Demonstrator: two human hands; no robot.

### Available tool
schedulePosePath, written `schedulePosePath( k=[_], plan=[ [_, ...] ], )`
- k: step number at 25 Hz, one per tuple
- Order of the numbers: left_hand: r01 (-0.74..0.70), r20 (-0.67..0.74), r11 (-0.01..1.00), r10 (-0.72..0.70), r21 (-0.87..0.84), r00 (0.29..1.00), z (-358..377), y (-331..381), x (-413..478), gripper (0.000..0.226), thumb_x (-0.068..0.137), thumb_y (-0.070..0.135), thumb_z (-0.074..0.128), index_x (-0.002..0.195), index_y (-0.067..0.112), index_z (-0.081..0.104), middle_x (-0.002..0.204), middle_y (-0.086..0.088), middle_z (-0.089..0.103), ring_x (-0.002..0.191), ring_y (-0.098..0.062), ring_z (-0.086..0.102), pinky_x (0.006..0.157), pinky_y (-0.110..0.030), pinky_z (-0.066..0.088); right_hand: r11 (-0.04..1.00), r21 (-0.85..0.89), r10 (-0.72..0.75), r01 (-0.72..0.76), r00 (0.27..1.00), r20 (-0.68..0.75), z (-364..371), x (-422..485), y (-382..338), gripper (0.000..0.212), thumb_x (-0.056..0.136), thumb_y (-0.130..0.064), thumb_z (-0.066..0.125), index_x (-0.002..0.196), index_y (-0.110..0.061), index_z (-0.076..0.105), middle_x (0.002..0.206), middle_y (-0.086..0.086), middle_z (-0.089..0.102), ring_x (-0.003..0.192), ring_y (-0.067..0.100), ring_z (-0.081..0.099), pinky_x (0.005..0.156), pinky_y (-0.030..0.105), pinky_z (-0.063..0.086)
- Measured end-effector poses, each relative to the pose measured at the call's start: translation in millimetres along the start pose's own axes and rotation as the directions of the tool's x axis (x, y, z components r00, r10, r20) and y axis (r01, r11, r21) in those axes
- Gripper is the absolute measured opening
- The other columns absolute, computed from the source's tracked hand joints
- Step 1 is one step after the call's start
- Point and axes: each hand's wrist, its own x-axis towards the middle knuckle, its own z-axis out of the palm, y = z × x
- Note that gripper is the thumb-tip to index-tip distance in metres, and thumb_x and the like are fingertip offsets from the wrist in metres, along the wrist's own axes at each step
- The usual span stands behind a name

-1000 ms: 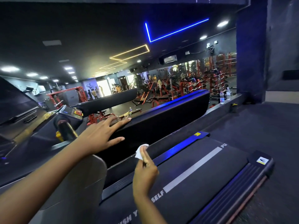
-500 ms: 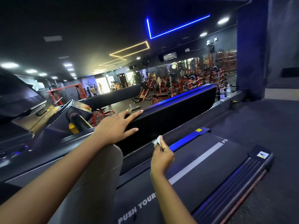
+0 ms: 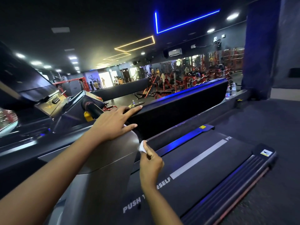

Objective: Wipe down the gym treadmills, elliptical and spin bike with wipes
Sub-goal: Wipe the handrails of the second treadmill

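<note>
- Low on the near end of the blue side rail [image 3: 178, 142] of the treadmill [image 3: 235, 184], the white wipe [image 3: 142, 146] is bunched against the corner where the rail meets the grey housing [image 3: 110, 159].
- The right grip [image 3: 151, 161] is closed on the wipe, pinching it between thumb and fingertips, with the wrist above the belt [image 3: 194, 169].
- The left grip [image 3: 113, 122] lies flat with its fingers spread, holding nothing. It rests on the top edge of the black padded partition [image 3: 178, 108], apparently as a brace.
- The step in hand looks like wiping this treadmill's side rail. No elliptical or spin bike can be picked out, so most of the task probably remains.
- The next move likely calls for a steady stroke along the rail toward its far end, with the small wipe kept pressed flat. The console [image 3: 48, 101] at left would still need a pass.
- Farther off, water bottles [image 3: 230, 90] stand on the ledge beyond the partition.
</note>
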Motion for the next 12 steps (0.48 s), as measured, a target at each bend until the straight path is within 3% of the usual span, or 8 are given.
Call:
schedulePosePath(
  k=[3, 6, 8, 10, 12],
  plan=[
    [-0.006, -0.025, 1.0, 0.005, -0.005, 1.0, 2.6, 2.6, 5.4, 0.067, 0.093, 0.057, 0.034, 0.147, 0.044, -0.003, 0.151, -0.002, 0.028, 0.128, -0.026, 0.042, 0.095, -0.036, 0.04, 0.997, -0.028, -0.07, 0.069, 0.996, -0.047, -29.3, 38.3, -17.5, 0.032, 0.083, 0.007, 0.057, 0.107, -0.01, 0.069, 0.106, 0.004, 0.07, 0.078, -0.016, 0.056, 0.073, 0.002, 0.042],
    [-0.033, -0.044, 0.999, 0.033, 0.002, 0.998, 4.0, 10.8, 22.5, 0.067, 0.093, 0.059, 0.031, 0.147, 0.044, -0.006, 0.151, -0.003, 0.026, 0.128, -0.026, 0.044, 0.097, -0.038, 0.041, 0.969, -0.116, -0.234, 0.218, 0.961, -0.15, -56.4, 114.8, -55.2, 0.034, 0.084, 0.005, 0.055, 0.111, -0.012, 0.067, 0.107, 0.004, 0.069, 0.082, 0.005, 0.055, 0.074, 0.014, 0.044],
    [-0.043, -0.02, 0.999, 0.042, -0.019, 0.999, 6.5, 14.1, 30.7, 0.068, 0.092, 0.061, 0.029, 0.146, 0.044, -0.009, 0.15, -0.001, 0.026, 0.129, -0.024, 0.043, 0.094, -0.038, 0.046, 0.93, -0.197, -0.348, 0.31, 0.917, -0.197, -68.8, 173.4, -81.5, 0.033, 0.085, 0.005, 0.053, 0.113, -0.007, 0.066, 0.111, 0.008, 0.067, 0.093, 0.009, 0.057, 0.078, 0.001, 0.038],
    [-0.06, -0.017, 0.998, 0.059, -0.016, 0.998, 8.9, 15.3, 33.9, 0.068, 0.092, 0.063, 0.024, 0.146, 0.044, -0.012, 0.147, 0.002, 0.03, 0.125, -0.02, 0.046, 0.088, -0.036, 0.049, 0.881, -0.336, -0.401, 0.334, 0.902, -0.157, -76.3, 227.5, -95.3, 0.034, 0.085, 0.009, 0.05, 0.114, -0.001, 0.065, 0.114, 0.012, 0.065, 0.105, 0.017, 0.059, 0.075, -0.009, 0.029],
    [-0.092, -0.037, 0.996, 0.092, -0.012, 0.995, 9.8, 15.7, 33.9, 0.069, 0.088, 0.069, 0.015, 0.145, 0.044, -0.014, 0.145, 0.003, 0.033, 0.121, -0.019, 0.048, 0.085, -0.033, 0.05, 0.815, -0.482, -0.399, 0.322, 0.915, -0.062, -79.3, 267.6, -92.9, 0.035, 0.087, 0.007, 0.044, 0.115, 0.0, 0.064, 0.118, 0.016, 0.064, 0.11, 0.028, 0.057, 0.079, 0.003, 0.034]
  ],
)
